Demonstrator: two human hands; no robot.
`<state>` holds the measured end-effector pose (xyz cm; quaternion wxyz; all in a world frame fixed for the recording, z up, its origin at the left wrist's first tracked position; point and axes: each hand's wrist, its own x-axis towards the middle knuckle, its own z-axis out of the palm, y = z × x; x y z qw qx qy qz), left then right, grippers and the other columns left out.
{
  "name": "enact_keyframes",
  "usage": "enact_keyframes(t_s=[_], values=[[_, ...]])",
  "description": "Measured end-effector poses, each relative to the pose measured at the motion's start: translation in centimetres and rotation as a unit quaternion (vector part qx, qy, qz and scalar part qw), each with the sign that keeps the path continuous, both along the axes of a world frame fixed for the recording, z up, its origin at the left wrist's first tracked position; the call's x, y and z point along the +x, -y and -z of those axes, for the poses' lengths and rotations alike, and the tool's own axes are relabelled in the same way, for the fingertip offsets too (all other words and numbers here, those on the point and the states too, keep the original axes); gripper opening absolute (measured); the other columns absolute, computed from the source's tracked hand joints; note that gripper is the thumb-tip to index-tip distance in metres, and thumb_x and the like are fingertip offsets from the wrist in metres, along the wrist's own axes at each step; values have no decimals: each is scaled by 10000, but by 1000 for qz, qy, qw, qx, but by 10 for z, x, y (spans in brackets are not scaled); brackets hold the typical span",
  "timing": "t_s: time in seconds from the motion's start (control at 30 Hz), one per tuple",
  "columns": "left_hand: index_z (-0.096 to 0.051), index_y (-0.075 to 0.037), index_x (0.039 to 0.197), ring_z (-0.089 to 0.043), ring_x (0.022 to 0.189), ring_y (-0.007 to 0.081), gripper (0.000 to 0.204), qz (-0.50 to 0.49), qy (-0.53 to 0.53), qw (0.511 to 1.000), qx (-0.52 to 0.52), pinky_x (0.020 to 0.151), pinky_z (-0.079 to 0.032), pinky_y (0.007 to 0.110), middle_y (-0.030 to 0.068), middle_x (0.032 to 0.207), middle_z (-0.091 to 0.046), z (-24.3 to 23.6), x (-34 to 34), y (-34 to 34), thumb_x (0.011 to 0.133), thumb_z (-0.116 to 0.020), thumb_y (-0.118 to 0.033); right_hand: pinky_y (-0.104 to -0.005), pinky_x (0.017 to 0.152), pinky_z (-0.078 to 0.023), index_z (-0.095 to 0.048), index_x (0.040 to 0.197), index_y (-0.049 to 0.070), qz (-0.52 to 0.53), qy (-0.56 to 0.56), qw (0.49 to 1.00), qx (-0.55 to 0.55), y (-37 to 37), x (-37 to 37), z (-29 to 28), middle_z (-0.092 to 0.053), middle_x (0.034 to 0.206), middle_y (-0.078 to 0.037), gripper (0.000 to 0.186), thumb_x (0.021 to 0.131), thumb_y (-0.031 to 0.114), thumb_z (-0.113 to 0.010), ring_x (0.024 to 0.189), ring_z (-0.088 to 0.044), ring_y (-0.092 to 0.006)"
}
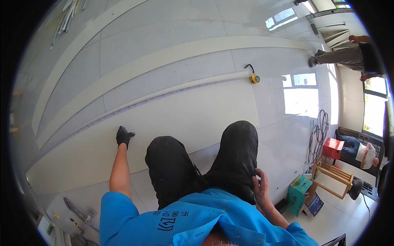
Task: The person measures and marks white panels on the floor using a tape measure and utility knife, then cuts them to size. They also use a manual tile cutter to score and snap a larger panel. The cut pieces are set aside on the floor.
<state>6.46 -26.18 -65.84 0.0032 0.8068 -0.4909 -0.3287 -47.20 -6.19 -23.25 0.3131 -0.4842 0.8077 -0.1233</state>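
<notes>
My left hand [124, 136], in a black glove, rests on a long cream board [205, 110], thumb spread and fingers apart. A tape measure blade [152, 98] lies stretched along the board's far edge, its yellow case [255, 78] at the right end with a black strap. My right hand [262, 188], bare, rests against my right thigh in black trousers, fingers loosely apart and holding nothing visible. My knees are bent over the board's near edge.
Long strips [160, 53] and thin rods [65, 18] lie beyond. A person's legs [336, 57] stand far right; another person [355, 149] reclines below. Coiled hoses [318, 135], a red box [332, 147], wooden frame [332, 176] and teal box [297, 194] are right; tools [80, 215] lie lower left.
</notes>
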Motion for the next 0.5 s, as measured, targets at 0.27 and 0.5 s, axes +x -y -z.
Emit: enact_keyframes(t_s=[0.27,0.5], values=[[-557,-49,1045,-622,1029,303,602,-71,-26,997,-8,887,-500,402,128,1044,-661,-24,-50,10,558,-886,-177,-440,676,-487,-602,911,1,-93,10,967,236,-1,41,-21,-613,758,-221,303,903,303,-577,722,-608,-398],[-552,-115,1036,-641,969,271,634,-89,-3,996,-32,829,-522,401,82,986,-657,-11,-78,4,514,-901,-205,-445,811,-473,-604,1011,34,-301,92,942,115,112,67,59,-591,1015,-203,206,921,207,-538,964,-579,-396]])
